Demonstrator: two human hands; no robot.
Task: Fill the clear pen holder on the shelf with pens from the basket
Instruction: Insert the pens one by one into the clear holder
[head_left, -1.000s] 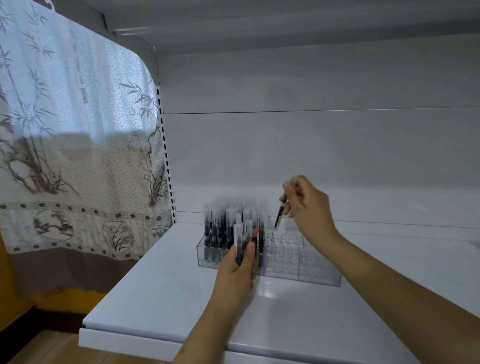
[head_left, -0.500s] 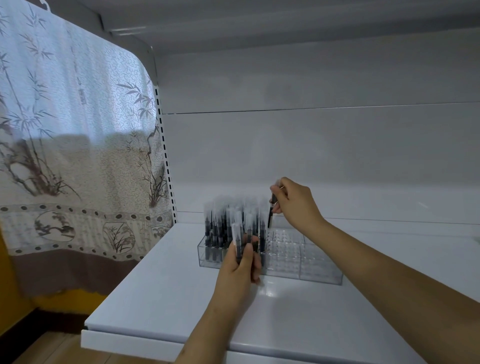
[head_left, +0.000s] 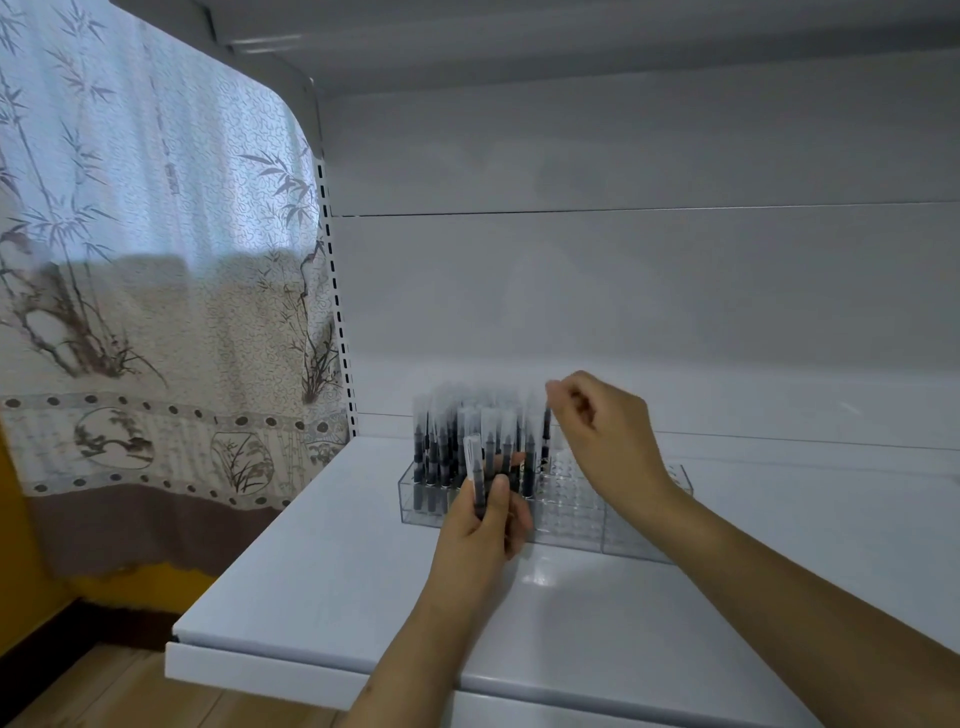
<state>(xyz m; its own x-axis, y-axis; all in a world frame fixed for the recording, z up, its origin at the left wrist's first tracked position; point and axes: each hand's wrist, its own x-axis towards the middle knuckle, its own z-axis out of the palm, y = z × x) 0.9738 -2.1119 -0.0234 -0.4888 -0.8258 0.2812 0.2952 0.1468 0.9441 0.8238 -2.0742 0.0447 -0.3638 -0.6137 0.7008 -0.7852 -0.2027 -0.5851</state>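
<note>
Fingers (head_left: 501, 499) around pens (head_left: 475, 475), holder (head_left: 571, 512) half-filled.

I can't count the pens (head_left: 470, 441) in the holder (head_left: 571, 512) — their frosted caps blur together. My left hand (head_left: 483, 525) hides the holder's front wall and the lower ends of the pens it grips. Whether my right hand (head_left: 602, 426) pinches the end pen I can't tell. The shelf (head_left: 322, 587) runs off the right edge.
</note>
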